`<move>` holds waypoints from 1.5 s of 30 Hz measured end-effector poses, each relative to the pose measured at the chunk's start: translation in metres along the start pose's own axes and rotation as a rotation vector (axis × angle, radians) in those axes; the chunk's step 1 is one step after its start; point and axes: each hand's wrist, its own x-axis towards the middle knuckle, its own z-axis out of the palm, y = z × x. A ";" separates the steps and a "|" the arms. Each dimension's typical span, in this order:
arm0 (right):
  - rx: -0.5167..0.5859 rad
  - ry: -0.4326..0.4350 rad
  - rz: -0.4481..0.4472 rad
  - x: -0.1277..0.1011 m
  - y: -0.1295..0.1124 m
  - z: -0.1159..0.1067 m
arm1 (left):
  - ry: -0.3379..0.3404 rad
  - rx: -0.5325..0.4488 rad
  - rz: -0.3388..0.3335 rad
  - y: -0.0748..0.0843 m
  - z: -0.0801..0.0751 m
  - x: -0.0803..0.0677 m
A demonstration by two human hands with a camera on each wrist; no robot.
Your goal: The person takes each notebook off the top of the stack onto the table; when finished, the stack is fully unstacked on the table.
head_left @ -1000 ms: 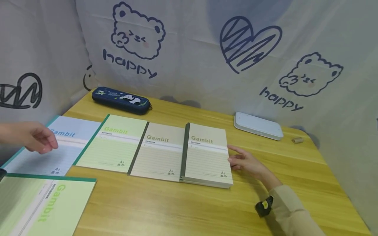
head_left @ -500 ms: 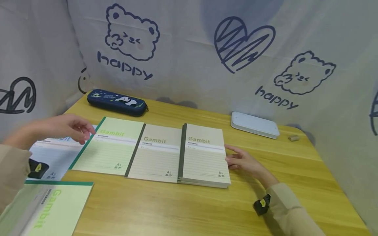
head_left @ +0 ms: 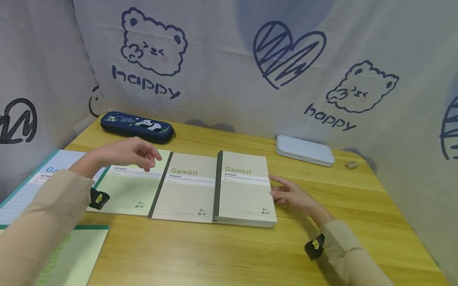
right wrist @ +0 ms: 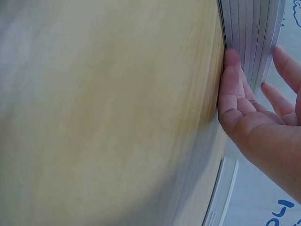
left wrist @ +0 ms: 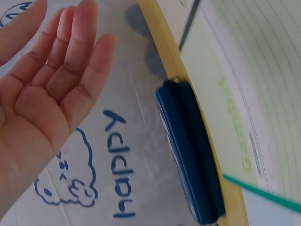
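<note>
Four "Gambit" notebooks lie in a row on the wooden table (head_left: 229, 250): blue (head_left: 25, 190), green (head_left: 125, 190), beige (head_left: 187, 190), and a stack of beige notebooks (head_left: 245, 190) at the right end. My left hand (head_left: 143, 155) hovers over the green notebook's top, fingers relaxed and holding nothing; in the left wrist view its palm (left wrist: 51, 89) is open above the green notebook (left wrist: 244, 94). My right hand (head_left: 280, 190) rests on the table with straight fingers against the stack's right edge. In the right wrist view the fingertips (right wrist: 231, 61) touch the stack's page edges (right wrist: 251, 28).
A dark blue panda pencil case (head_left: 137, 127) lies at the back left, also the pencil case (left wrist: 188, 155) at the table's edge. A flat white device (head_left: 304, 150) and a small brown object (head_left: 351, 165) sit back right. Another green notebook (head_left: 75, 254) lies front left. Printed cloth surrounds the table.
My left hand has moved right, from over the blue notebook to over the green one. The right hand has stayed against the stack's edge.
</note>
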 end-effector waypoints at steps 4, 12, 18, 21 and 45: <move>0.001 0.004 0.007 0.000 0.000 0.000 | 0.016 -0.064 0.043 0.009 0.012 0.019; 0.003 0.006 0.014 0.002 0.000 0.001 | 0.053 -0.122 0.069 0.018 0.040 0.052; 0.007 0.005 0.016 0.001 0.000 0.000 | 0.065 -0.095 0.066 0.025 0.059 0.070; 0.007 0.006 0.019 0.001 0.000 0.000 | 0.031 -0.067 0.074 0.029 0.067 0.077; 0.006 -0.003 0.001 0.000 0.002 -0.002 | -0.016 -0.068 0.008 0.051 0.107 0.097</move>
